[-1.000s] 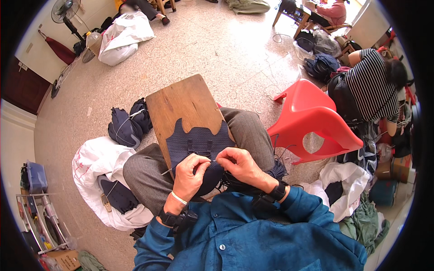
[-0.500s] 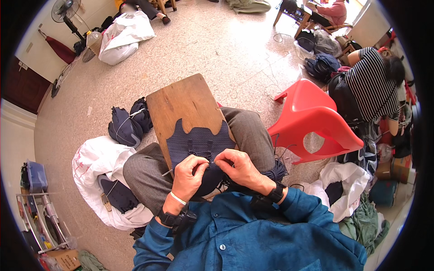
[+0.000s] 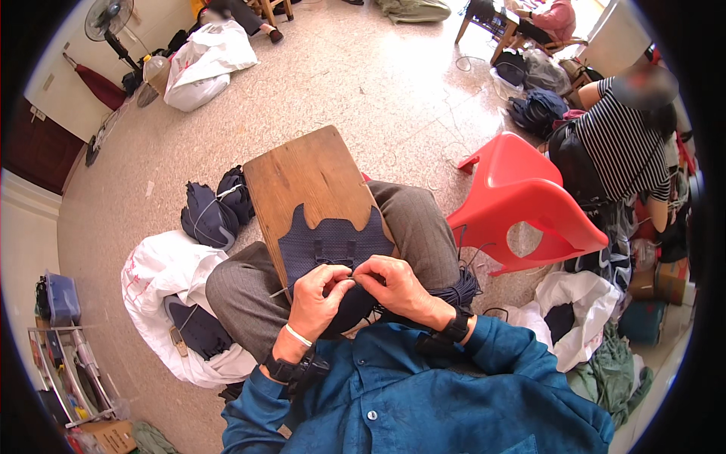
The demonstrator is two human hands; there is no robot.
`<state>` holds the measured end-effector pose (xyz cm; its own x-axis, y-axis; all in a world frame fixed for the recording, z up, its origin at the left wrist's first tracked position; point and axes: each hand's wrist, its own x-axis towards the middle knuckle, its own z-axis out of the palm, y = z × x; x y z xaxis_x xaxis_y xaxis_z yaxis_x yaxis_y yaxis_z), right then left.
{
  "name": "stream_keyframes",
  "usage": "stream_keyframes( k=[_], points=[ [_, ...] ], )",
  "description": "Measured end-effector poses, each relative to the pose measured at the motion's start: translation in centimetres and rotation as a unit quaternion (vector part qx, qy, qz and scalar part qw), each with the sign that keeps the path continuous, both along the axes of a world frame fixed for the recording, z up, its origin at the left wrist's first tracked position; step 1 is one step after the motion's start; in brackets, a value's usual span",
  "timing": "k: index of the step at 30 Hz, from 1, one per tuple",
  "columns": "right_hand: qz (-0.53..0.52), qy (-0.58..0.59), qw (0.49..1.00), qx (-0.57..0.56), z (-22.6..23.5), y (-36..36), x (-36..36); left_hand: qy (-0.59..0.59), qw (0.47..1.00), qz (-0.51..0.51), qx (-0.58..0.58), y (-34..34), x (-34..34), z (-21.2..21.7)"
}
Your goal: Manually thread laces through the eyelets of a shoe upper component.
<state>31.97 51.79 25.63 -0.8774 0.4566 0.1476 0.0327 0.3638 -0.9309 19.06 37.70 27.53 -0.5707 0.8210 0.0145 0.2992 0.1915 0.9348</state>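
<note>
A dark navy shoe upper (image 3: 301, 246) with pointed corners and lace loops down its middle lies on a wooden board (image 3: 304, 172) across my lap. At its near edge my left hand (image 3: 312, 299) pinches a thin dark shoelace between thumb and index finger. Right beside it my right hand (image 3: 402, 289) pinches the same lace, its fingertips almost meeting the left ones. The short stretch of lace between them is mostly hidden. A bundle of dark laces (image 3: 458, 291) lies by my right thigh, beyond my right wrist.
To my left are a white sack (image 3: 162, 265) with dark uppers and a tied bundle of uppers (image 3: 208, 213). A red plastic stool (image 3: 514, 170) stands at right, near a person in a striped top (image 3: 624, 140). Another white bag (image 3: 597, 299) lies at my right.
My two hands have come closer together, their fingertips now nearly touching over the lace. The shoe upper and board appear slightly lower in view.
</note>
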Motion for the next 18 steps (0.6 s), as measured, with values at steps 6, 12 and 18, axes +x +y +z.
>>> stream_keyframes(
  k=[6,12,18],
  points=[
    [-0.031,-0.048,0.997,-0.045,0.2,0.6,0.7,0.098,0.995,-0.002,0.017,0.8,-2.6,1.1],
    [-0.005,-0.052,0.997,0.057,-2.1,0.9,0.6,0.303,0.95,-0.055,-0.061,2.2,-6.4,-1.1],
    [0.013,-0.07,0.995,0.068,-2.8,1.5,0.4,0.242,0.969,0.017,0.052,4.2,-8.2,0.6]
  ],
)
